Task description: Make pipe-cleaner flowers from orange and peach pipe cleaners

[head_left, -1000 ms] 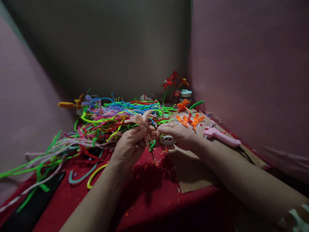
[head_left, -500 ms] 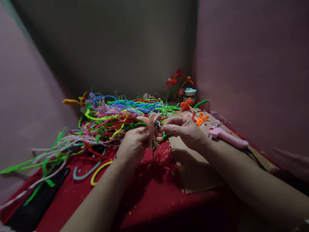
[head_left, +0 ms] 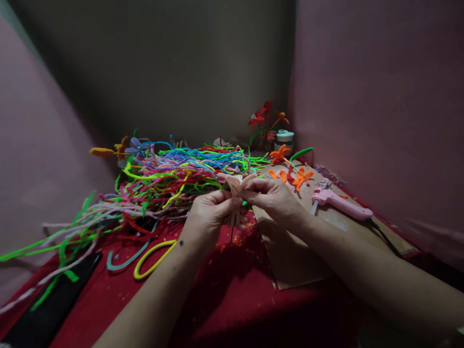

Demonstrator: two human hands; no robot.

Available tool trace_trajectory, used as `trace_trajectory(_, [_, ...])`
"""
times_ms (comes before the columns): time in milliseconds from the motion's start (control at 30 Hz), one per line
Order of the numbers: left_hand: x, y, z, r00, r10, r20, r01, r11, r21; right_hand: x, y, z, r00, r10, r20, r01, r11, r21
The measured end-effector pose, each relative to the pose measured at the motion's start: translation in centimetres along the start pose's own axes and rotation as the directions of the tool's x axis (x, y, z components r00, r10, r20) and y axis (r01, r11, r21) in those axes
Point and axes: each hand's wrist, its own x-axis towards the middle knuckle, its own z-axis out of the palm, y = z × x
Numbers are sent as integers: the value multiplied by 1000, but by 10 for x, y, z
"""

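Observation:
Both my hands meet over the red cloth (head_left: 232, 295) around a small peach pipe-cleaner flower (head_left: 236, 182). My left hand (head_left: 208, 220) is closed round the flower's lower part, from which a thin dark stem (head_left: 231, 236) hangs down. My right hand (head_left: 272, 197) pinches the flower just under its petals. The petals fan out above my fingertips. Behind the hands lies a big heap of pipe cleaners (head_left: 170, 171) in many colours.
A brown cardboard sheet (head_left: 290, 256) lies to the right, with a pink glue gun (head_left: 340, 203) and orange flower pieces (head_left: 295, 175) on it. Finished red and orange flowers (head_left: 266, 118) stand in the back corner beside a small jar (head_left: 285, 138). A yellow loop (head_left: 154, 258) lies front left; walls close in around.
My right hand has risen off the table and closed onto the flower. Both hands and the flower have shifted slightly right; a small round metal object seen under my right hand earlier is out of sight.

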Motion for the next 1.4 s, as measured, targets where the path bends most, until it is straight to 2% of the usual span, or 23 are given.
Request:
trace_trajectory(133, [0, -2, -1, 997, 74, -34, -71, 995, 68, -2, 3, 2, 996, 24, -89, -33, 994, -101])
trace_trajectory(233, [0, -2, -3, 996, 92, -19, -90, 991, 101, -4, 2, 5, 994, -22, -106, 10, 994, -109])
trace_trajectory(300, [-1, -1, -3, 997, 81, 18, -82, 994, 71, -4, 1, 7, 995, -39, -90, 35, 998, -51])
trace_trajectory(467, [-1, -2, -3, 992, 16, 125, 2, 990, -140, -4, 2, 10, 998, -47, -44, 52, 993, 105])
trace_trajectory(667, [-2, -5, -2, 978, 3, 207, 49, 968, -246, -4, -2, 4, 989, -139, 41, 135, 987, 88])
trace_trajectory(800, [-6, -3, 2, 969, -3, 248, 72, 961, -266, -4, 2, 0, 988, -114, 102, 89, 972, 219])
trace_trajectory(1033, [-7, -3, 3, 941, -39, 337, 136, 953, -269, -5, 11, 6, 995, -53, 83, 14, 909, 416])
trace_trajectory(1133, [-7, -1, 6, 964, 7, 266, 39, 985, -169, -6, 7, 10, 1000, -3, 28, -10, 894, 448])
trace_trajectory(1233, [-9, 0, 10, 987, 117, 107, -130, 983, 126, -7, 7, 11, 998, 53, 40, -66, 879, 473])
trace_trajectory(1300, [-11, -2, 12, 970, 244, 6, -230, 906, 357, -7, 9, 12, 999, 49, 12, -48, 873, 486])
trace_trajectory(1400, [-12, -7, 13, 913, 406, -40, -313, 761, 569, -7, 14, 13, 998, 40, -56, -9, 881, 473])
